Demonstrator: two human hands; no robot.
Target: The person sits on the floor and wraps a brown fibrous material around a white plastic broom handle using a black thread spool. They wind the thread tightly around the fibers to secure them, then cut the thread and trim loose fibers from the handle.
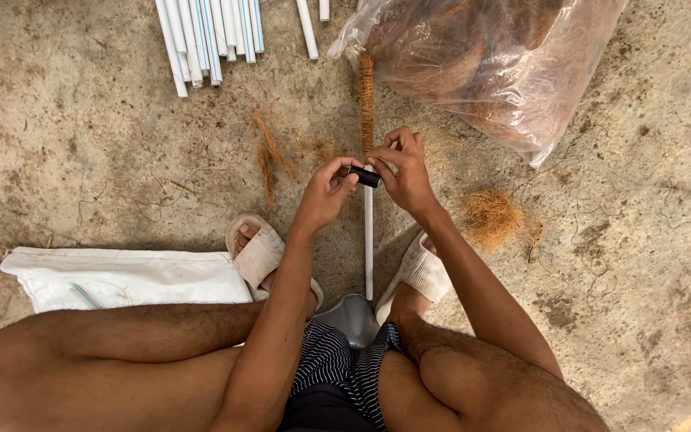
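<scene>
Both hands pinch one small black spool: left hand (327, 192) closed on its near end, right hand (404, 172) closed on the far end, fingertips clamped, spool (365, 177) held crosswise just above a white pipe (368, 240). Pipe runs straight away from the seated person, between two pale sandals (259, 254); its far section is wrapped in brown coir (366, 100), bare white from the hands back. Containers: one clear plastic bag (513, 72) at upper right, lying on its side, filled with brown coir fibre; one white sack (125, 278) at left, flat, contents not visible. Loose fibre on concrete floor (81, 144): one clump (491, 216) near the right hand, one strand (268, 156) to the left. Bundle of white pipes (209, 36) at top, count uncertain, cropped.
</scene>
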